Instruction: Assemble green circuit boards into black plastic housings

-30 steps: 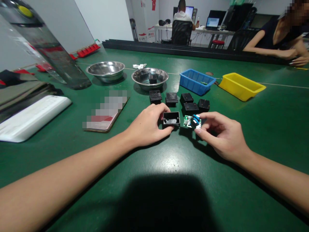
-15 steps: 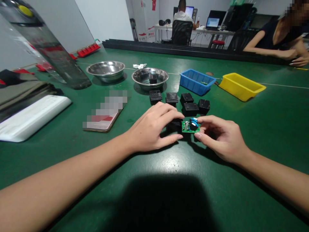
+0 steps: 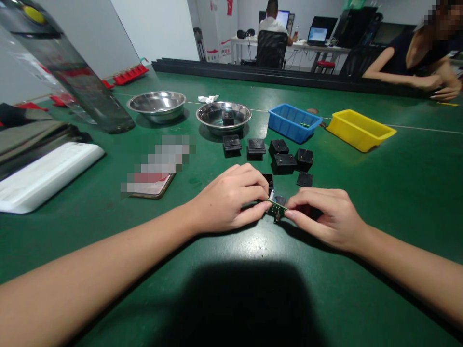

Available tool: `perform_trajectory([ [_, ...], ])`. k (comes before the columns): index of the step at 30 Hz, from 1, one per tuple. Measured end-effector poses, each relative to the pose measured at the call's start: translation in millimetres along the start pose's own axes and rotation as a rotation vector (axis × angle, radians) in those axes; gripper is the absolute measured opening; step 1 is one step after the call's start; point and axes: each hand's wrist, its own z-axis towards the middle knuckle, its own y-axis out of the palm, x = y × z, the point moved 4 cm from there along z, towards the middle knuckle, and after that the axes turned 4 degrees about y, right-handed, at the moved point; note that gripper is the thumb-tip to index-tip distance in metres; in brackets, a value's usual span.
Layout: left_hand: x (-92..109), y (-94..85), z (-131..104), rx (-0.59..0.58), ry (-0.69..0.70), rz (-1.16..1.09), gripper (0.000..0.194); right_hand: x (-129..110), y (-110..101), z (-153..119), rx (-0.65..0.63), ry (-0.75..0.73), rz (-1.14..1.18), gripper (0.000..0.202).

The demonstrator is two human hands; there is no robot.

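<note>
Head view: the left hand (image 3: 233, 200) and right hand (image 3: 331, 217) pinch opposite ends of a green rectangular circuit board (image 3: 278, 206) between their fingers (image 3: 255, 213); beyond these, boxy black plastic cases (image 3: 284, 164) sit on the green surface (image 3: 202, 270).

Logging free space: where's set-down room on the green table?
Bare: between the forearms, and between the right hand and the yellow rectangular plastic bin. Crowded: around the green circuit board and, just beyond, the small black boxes.

glare on green table (image 3: 249, 246), large foreground shadow (image 3: 246, 308), wide-angle stretch at edges
</note>
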Motion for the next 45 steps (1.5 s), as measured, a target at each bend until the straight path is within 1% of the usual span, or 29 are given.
perform_trajectory([
  [1,-1,-0.3,0,0.013,-0.017,-0.017,0.022,0,-1,-1,0.023,0.006,0.000,0.007],
  [3,-1,-1.2,0,0.040,-0.039,-0.042,0.021,-2,-2,-2,0.056,0.001,-0.008,0.018],
  [5,-1,-2.1,-1,0.061,-0.051,-0.051,0.021,-5,-1,-3,0.049,-0.053,-0.036,0.027],
  [8,0,-2.1,-1,0.073,-0.075,-0.060,0.022,-10,2,-2,-0.001,-0.140,-0.108,0.023],
  [10,1,-1.2,0,0.070,-0.086,-0.076,0.022,-11,3,-1,-0.012,-0.150,-0.140,0.019],
  [17,3,0.0,0,0.065,-0.079,-0.139,0.022,-9,5,-3,-0.033,-0.122,-0.151,0.022],
  [22,1,0.0,1,0.025,-0.095,-0.109,0.027,-8,4,-1,-0.028,-0.109,-0.137,0.024],
  [25,-1,0.8,0,0.017,-0.082,-0.096,0.026,-8,3,0,-0.013,-0.100,-0.132,0.023],
  [28,-1,-0.2,0,0.038,-0.061,-0.080,0.022,-6,1,1,0.007,-0.065,-0.125,0.023],
  [31,-4,-5.4,0,0.088,-0.068,-0.046,0.016,-1,0,1,0.005,-0.018,-0.137,0.019],
  [34,-10,-11.1,-1,0.125,-0.129,-0.008,0.009,4,-2,2,-0.014,0.002,-0.168,0.013],
  [36,-17,-11.3,-2,0.108,-0.201,0.003,0.020,7,-2,3,-0.026,0.024,-0.189,0.009],
  [39,-27,-5.2,-4,0.032,-0.303,-0.001,0.041,11,-1,4,-0.044,0.060,-0.211,0.006],
  [41,-32,-1.4,-6,0.011,-0.353,-0.005,0.048,12,0,4,-0.043,0.081,-0.209,0.006],
  [43,-34,1.6,-6,-0.016,-0.381,-0.008,0.046,13,-1,3,-0.026,0.105,-0.194,0.009],
  [45,-33,3.4,-5,-0.047,-0.384,-0.010,0.039,14,-1,3,-0.017,0.120,-0.176,0.015],
])
